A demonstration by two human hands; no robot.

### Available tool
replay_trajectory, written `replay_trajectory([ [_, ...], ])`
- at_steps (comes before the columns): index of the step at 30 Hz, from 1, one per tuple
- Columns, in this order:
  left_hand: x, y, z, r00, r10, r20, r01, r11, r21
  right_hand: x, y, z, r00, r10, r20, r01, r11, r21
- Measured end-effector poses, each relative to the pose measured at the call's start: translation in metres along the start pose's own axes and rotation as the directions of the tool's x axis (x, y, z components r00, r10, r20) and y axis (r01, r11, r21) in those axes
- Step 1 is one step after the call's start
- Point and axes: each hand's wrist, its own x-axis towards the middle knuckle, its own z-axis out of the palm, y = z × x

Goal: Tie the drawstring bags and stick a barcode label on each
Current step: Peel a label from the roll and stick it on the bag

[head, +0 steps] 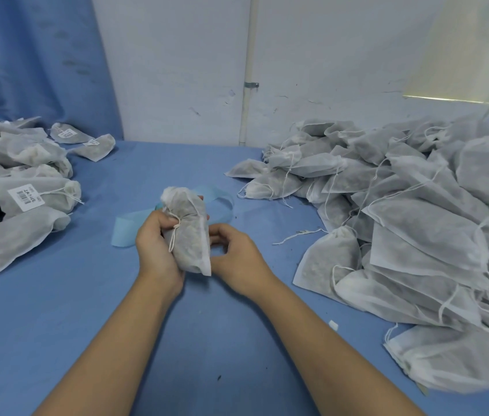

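Left hand (156, 244) wraps a tied bag (190, 235), right hand (237, 250) pinches its edge — bag heaps (417, 220) either side.

bag (190, 232): matt non-woven cloth, translucent | drawstring (174, 232): thin cotton cord | table cover (87, 295): matt blue cloth

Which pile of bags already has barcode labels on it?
The pile on the left: white barcode labels show on several of its bags. The bigger pile on the right shows none.

Labelled bags (21, 202) lie piled left, untied bags (417, 220) right, the held bag (190, 235) between, before a strip (123, 232).
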Motion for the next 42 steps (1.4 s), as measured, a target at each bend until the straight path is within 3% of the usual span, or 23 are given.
replay_trajectory([
  [9, 0.000, 0.003, -0.001, 0.998, -0.029, -0.049, 0.026, 0.998, -0.056, 0.012, 0.003, -0.001, 0.978, -0.006, -0.210, -0.015, 0.995, -0.101],
  [12, 0.006, 0.001, -0.010, 0.977, 0.000, -0.212, 0.009, 0.999, 0.043, 0.014, 0.008, -0.005, 0.957, -0.005, -0.289, -0.015, 0.997, -0.070],
  [15, 0.012, -0.002, -0.022, 0.907, 0.077, -0.415, -0.014, 0.988, 0.153, 0.016, 0.010, -0.005, 0.950, 0.015, -0.311, -0.031, 0.998, -0.048],
  [18, 0.015, 0.001, -0.029, 0.870, 0.078, -0.486, 0.003, 0.986, 0.165, 0.017, 0.011, -0.003, 0.951, 0.019, -0.308, -0.031, 0.999, -0.035],
  [25, 0.020, 0.002, -0.033, 0.911, -0.062, -0.409, 0.198, 0.933, 0.300, 0.016, 0.011, -0.002, 0.963, 0.000, -0.271, -0.025, 0.996, -0.087],
  [32, 0.016, -0.001, -0.024, 0.919, -0.005, -0.395, 0.203, 0.864, 0.460, 0.019, 0.010, -0.001, 0.964, 0.020, -0.264, -0.070, 0.981, -0.180],
  [42, 0.017, -0.001, -0.024, 0.926, -0.039, -0.374, 0.200, 0.893, 0.403, 0.017, 0.012, -0.004, 0.940, 0.073, -0.333, -0.112, 0.989, -0.101],
])
